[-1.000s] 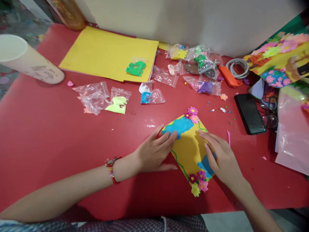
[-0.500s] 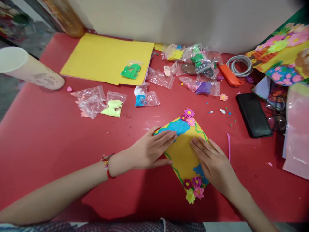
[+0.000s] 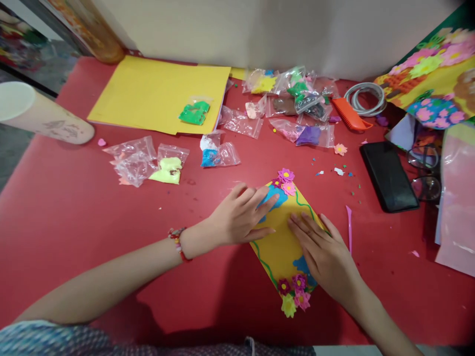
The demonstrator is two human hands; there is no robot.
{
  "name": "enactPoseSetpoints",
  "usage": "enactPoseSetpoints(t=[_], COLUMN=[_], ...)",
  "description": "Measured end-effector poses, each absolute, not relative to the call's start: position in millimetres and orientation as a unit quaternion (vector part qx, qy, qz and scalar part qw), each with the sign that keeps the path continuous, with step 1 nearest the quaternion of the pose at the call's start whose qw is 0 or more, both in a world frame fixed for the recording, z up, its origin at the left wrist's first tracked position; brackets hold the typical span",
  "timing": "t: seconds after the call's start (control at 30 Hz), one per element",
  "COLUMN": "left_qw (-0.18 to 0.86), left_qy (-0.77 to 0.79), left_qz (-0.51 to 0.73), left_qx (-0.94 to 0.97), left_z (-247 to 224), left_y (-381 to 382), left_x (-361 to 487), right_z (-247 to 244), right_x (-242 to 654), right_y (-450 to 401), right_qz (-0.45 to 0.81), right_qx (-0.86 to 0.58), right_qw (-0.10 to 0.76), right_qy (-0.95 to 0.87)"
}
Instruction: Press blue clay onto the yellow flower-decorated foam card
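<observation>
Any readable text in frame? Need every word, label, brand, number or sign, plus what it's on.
None legible.
White cup: faint dark print on its side, too blurred to read.
Amber bottle: orange-and-white markings, too blurred to read or to confirm as lettering.
Black phone: no text visible on its dark face.
Flowered yellow card: no lettering on the parts showing.

No text can be read: well to the left of the left hand (image 3: pixel 237 217), marks on the cup (image 3: pixel 46 116) and the bottle (image 3: pixel 102 39) are too blurred.
</observation>
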State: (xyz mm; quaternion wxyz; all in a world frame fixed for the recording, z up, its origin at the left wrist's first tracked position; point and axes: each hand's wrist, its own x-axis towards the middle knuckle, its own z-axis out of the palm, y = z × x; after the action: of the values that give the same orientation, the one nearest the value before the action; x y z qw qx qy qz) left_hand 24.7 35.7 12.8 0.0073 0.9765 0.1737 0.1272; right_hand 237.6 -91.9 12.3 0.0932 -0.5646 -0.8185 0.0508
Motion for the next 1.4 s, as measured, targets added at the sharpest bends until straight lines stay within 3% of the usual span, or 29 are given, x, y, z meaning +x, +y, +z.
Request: enactPoseSetpoints(t=[0.2, 1.03, 1.4], left_qw=[-0.054, -0.015, -0.010], left_qy=[0.158, 0.127, 0.156], left_qz=[0.112, 0.159, 0.096], left_qx=[0.980, 0.979, 0.983], left_z=[12, 16, 15], left_y=[44, 54, 58], left_x=[25, 17, 40], right_z=[13, 16, 13], right_x=[234, 227, 227], right_y=[-93, -96, -97], right_qz=[0.050, 0.046, 0.038], right_qx=[-0.578, -0.603, -0.603], right_qw=[0.086, 0.080, 0.087], right_qy=[-0.810, -0.792, -0.792])
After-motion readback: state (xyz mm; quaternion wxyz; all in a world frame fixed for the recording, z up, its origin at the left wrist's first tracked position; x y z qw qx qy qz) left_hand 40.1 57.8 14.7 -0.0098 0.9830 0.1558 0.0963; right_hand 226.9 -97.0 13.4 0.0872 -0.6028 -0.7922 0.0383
